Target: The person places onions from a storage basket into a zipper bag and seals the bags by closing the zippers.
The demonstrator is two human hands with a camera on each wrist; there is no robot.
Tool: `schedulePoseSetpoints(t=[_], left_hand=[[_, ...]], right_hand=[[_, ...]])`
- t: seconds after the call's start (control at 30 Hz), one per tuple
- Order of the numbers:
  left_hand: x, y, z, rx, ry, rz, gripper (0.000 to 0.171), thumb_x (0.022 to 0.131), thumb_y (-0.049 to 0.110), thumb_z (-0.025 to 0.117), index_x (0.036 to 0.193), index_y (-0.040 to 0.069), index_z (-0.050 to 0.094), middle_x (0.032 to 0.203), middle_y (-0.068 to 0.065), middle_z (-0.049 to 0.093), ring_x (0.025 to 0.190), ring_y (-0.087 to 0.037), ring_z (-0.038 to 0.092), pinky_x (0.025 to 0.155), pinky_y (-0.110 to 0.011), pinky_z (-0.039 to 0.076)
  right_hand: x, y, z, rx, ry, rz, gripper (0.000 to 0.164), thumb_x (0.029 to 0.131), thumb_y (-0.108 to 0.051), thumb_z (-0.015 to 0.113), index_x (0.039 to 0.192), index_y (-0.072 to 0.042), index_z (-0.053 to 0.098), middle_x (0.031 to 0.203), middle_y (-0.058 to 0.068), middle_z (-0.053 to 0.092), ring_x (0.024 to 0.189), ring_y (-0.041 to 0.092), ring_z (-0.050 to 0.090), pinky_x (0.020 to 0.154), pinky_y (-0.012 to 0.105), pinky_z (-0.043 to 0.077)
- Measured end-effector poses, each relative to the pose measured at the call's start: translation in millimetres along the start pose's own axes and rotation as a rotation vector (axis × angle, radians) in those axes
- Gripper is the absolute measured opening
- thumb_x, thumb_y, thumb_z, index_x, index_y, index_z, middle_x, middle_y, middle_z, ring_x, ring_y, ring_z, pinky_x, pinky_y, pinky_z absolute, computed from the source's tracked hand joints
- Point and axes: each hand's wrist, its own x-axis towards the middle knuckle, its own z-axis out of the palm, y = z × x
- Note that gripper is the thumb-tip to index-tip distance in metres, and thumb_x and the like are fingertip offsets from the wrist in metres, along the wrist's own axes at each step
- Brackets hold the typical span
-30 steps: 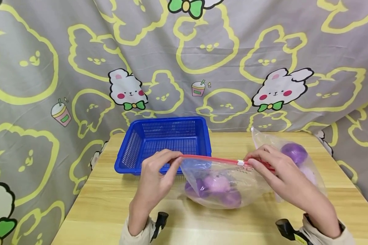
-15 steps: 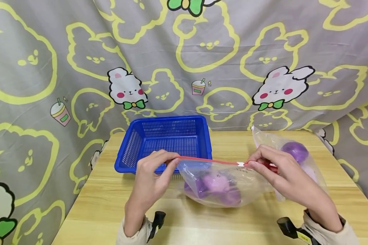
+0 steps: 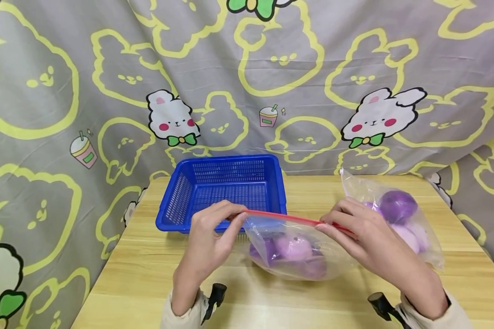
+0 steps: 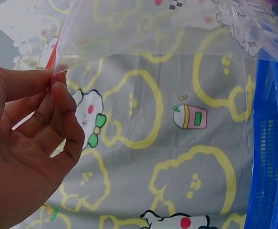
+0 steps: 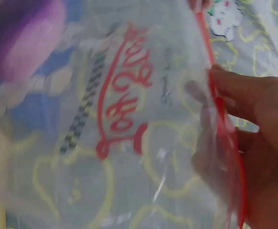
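Observation:
A clear zip bag (image 3: pixel 333 260) with a red closure strip (image 3: pixel 286 216) is stretched between both hands over the table. Purple and pink rounded objects (image 3: pixel 294 246) lie inside it. My left hand (image 3: pixel 210 242) pinches the strip's left end between thumb and forefinger; the left wrist view shows the bag's corner (image 4: pixel 58 67) at those fingertips. Farther right along the strip, my right hand (image 3: pixel 362 233) grips it with thumb and fingers, and no slider shows there. Red lettering (image 5: pixel 124 95) marks the bag's face in the right wrist view.
A blue perforated basket (image 3: pixel 164 214) stands at the table's back left, behind my left hand. Another clear bag (image 3: pixel 432 256) holding purple and pink rounded objects lies at the right, beside my right forearm. A patterned grey curtain (image 3: pixel 230 59) hangs behind the wooden table (image 3: pixel 136 283).
My right hand has slid left along the red strip; the white slider seen earlier is now hidden. More of the second bag shows. My left hand keeps its pinch at the left end.

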Motion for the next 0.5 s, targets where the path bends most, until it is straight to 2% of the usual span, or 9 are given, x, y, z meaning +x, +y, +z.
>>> schedulePoseSetpoints(t=[0.07, 0.23, 0.3, 0.5], left_hand=[[-0.3, -1.0, -2.7, 0.008, 0.009, 0.004, 0.009, 0.091, 0.001, 0.069, 0.093, 0.008, 0.075, 0.082, 0.003, 0.069, 0.071, -0.008, 0.06, 0.063, -0.022, 0.051], [-2.0, -4.1, -5.7, 0.017, -0.009, 0.02, 0.01, 0.09, 0.0, 0.07, 0.093, 0.009, 0.075, 0.085, 0.005, 0.069, 0.074, -0.007, 0.061, 0.066, -0.021, 0.051], [-2.1, -5.6, -4.6, 0.012, -0.021, 0.028, 0.011, 0.09, 0.0, 0.07, 0.094, 0.009, 0.074, 0.086, 0.004, 0.069, 0.075, -0.008, 0.061, 0.068, -0.021, 0.052], [-0.2, -10.0, 1.0, -0.003, -0.036, 0.041, 0.008, 0.091, 0.001, 0.069, 0.094, 0.006, 0.074, 0.087, 0.001, 0.071, 0.077, -0.01, 0.063, 0.071, -0.021, 0.053]], right_hand=[[2.3, 0.1, 0.4, -0.014, 0.031, -0.044, 0.006, 0.095, -0.022, 0.069, 0.089, -0.022, 0.071, 0.086, -0.019, 0.054, 0.074, -0.002, 0.045, 0.066, 0.012, 0.037], [2.6, 1.3, 1.7, -0.038, 0.096, -0.126, 0.029, 0.104, -0.036, 0.053, 0.088, -0.018, 0.07, 0.086, -0.015, 0.057, 0.077, 0.001, 0.047, 0.068, 0.014, 0.038], [1.1, 1.9, 2.2, -0.036, 0.117, -0.136, 0.034, 0.105, -0.038, 0.049, 0.088, -0.017, 0.07, 0.087, -0.014, 0.058, 0.078, 0.002, 0.048, 0.068, 0.014, 0.039], [-6.4, 5.5, 2.7, -0.034, 0.152, -0.113, 0.039, 0.104, -0.039, 0.049, 0.089, -0.014, 0.073, 0.088, -0.011, 0.063, 0.079, 0.004, 0.049, 0.069, 0.015, 0.039]])
